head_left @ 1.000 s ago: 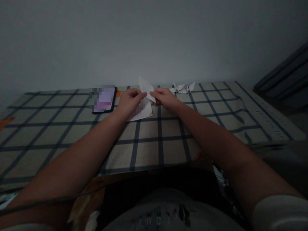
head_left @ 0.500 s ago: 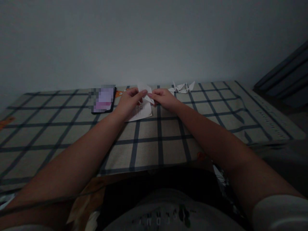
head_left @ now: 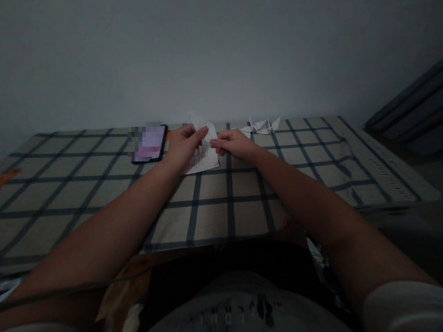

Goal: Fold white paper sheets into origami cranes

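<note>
A piece of folded white paper (head_left: 206, 123) is pinched between the thumb and fingers of my left hand (head_left: 187, 142), its upper end pointing away from me. My right hand (head_left: 232, 143) has its fingers pinched together at the right edge of the same folded paper. Below both hands lies a flat printed sheet of paper (head_left: 204, 161), its lower right corner slightly raised. The exact folds between my fingers are too dim and small to make out.
Folded paper cranes (head_left: 263, 126) sit at the back, right of my hands. A phone (head_left: 148, 144) with its screen lit lies to the left. A checked cloth (head_left: 211, 216) covers the table, which meets a plain wall (head_left: 221, 60).
The folded paper has turned in my left hand and its upper end leans further left. My right hand has shifted slightly left and down along its edge.
</note>
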